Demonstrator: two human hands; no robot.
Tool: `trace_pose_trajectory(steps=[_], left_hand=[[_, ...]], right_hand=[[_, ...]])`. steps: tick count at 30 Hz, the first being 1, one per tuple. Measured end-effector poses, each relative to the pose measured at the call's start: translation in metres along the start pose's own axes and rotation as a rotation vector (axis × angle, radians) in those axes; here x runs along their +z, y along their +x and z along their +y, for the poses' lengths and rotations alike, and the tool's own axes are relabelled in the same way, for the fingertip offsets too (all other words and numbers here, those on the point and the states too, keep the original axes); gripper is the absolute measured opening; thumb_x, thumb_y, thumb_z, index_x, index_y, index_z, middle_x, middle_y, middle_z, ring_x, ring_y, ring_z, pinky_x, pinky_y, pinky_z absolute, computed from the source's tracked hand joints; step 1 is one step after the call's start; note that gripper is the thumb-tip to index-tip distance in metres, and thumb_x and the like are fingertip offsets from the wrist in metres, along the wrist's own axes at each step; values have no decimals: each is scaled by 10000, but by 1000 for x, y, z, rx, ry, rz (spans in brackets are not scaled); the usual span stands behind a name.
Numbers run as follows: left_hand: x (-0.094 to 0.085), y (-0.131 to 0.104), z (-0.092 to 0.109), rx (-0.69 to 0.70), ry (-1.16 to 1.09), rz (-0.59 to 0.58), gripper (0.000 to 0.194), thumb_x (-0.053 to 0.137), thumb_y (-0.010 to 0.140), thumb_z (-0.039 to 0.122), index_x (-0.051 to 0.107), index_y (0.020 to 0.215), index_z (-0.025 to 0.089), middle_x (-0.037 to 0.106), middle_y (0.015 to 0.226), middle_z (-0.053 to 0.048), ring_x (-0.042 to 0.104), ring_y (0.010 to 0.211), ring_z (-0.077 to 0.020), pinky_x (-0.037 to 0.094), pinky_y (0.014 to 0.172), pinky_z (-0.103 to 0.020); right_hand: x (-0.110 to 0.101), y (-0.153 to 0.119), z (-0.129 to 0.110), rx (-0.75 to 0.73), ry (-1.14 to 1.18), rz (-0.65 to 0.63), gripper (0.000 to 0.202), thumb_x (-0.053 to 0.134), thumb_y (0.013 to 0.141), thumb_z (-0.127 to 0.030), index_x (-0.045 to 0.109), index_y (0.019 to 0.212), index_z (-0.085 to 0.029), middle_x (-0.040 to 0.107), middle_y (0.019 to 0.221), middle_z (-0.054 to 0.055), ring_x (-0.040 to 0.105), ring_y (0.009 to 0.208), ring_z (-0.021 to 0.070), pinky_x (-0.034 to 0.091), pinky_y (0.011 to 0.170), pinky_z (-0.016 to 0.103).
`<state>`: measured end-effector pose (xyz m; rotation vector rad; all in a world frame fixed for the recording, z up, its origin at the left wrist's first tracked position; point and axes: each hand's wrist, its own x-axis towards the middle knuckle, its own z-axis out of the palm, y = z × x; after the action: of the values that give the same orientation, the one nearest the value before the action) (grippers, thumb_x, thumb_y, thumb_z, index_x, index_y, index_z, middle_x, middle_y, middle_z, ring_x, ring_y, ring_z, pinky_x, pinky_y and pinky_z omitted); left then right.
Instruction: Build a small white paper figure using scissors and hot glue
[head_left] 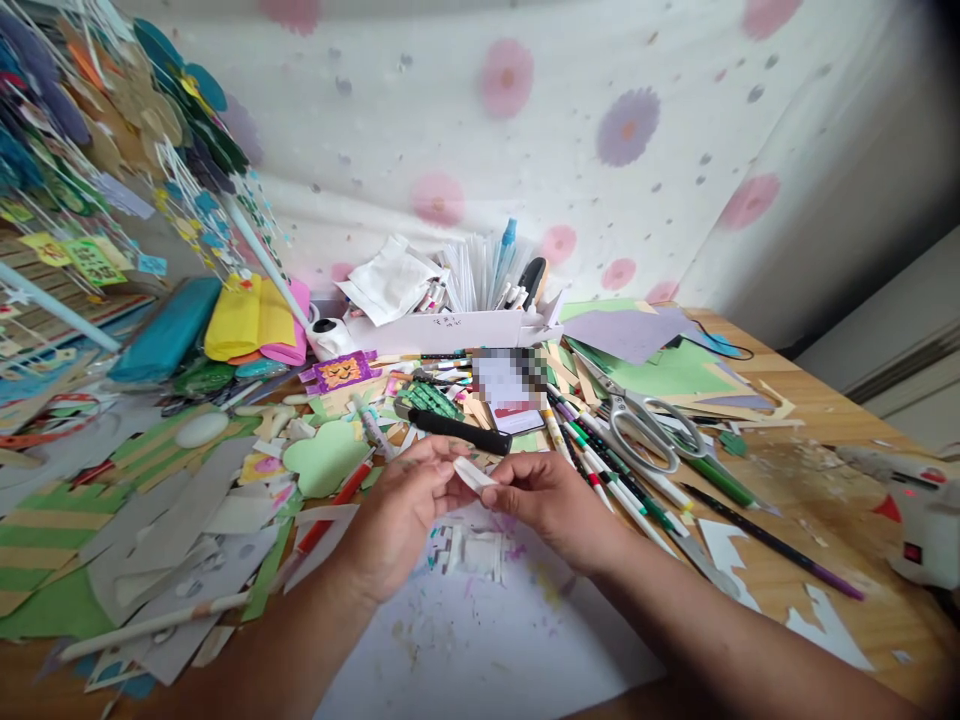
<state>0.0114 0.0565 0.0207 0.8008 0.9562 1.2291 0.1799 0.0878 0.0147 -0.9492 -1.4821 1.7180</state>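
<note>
A small white piece, narrow and folded-looking like paper (472,475), is held up between my two hands over the middle of the table. My right hand (559,505) pinches its right end between thumb and fingers. My left hand (397,505) has its fingers curled around the other end, with the thumb against it. Below the hands lies a white sheet (480,630) with coloured stains and flecks. On that sheet, between my wrists, rests a small white paper construction (474,553), partly shaded by the hands.
Just beyond the hands lie a black-handled tool (459,430) and a phone (517,395). Scissors (637,415) and several markers (600,465) are to the right, with a glue gun (919,510) farther out. Paper scraps (172,510) cover the left. A white box (442,330) stands behind.
</note>
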Motion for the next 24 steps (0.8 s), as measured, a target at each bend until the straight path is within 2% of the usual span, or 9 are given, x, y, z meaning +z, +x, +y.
trace_pose_trajectory(steps=[2,4,6,9,14,18,24], left_hand=[[-5,0,6,-32,137,-101,218,648,777,361,681,879,171,653,798,-37,631,715,-184,517,701,-319],[-7,1,8,-43,305,-155,232,665,777,387,675,794,156,620,736,-20,612,627,-154,504,615,-273],[-7,1,9,-64,430,-188,238,683,768,378,648,703,151,583,651,0,574,555,-129,469,537,-235],[-5,1,7,-81,528,-185,185,698,747,318,636,666,163,559,569,13,534,490,-122,429,475,-219],[-7,0,6,-31,568,-139,111,717,716,260,681,658,174,601,562,-9,553,477,-137,432,457,-219],[-8,1,6,16,554,-111,97,728,711,250,709,659,170,618,571,-24,559,473,-142,436,456,-220],[-6,2,6,48,534,-91,122,712,726,260,700,641,175,613,584,-26,555,505,-145,448,478,-229]], right_hand=[[-5,0,-1,-6,-96,-75,291,717,714,-389,595,619,-143,464,573,-41,364,550,92,274,528,240],[-8,0,-1,-14,-174,-142,313,698,738,-401,575,606,-145,456,583,-39,364,553,91,277,526,241],[-9,-1,-1,-16,-224,-195,328,687,756,-415,570,614,-144,468,597,-35,373,555,90,287,526,237],[-9,-3,-1,-16,-273,-241,288,665,787,-386,599,648,-143,479,601,-34,377,555,89,292,520,225],[-13,-4,-6,69,-254,-286,211,621,817,-334,661,731,-146,523,592,-26,429,535,94,330,525,221],[-18,-4,-11,89,-256,-294,215,621,824,-341,697,791,-142,528,571,-31,410,509,86,303,503,213],[-15,-5,-9,102,-259,-291,246,576,855,-353,651,763,-137,539,555,-26,402,473,85,312,485,215]])
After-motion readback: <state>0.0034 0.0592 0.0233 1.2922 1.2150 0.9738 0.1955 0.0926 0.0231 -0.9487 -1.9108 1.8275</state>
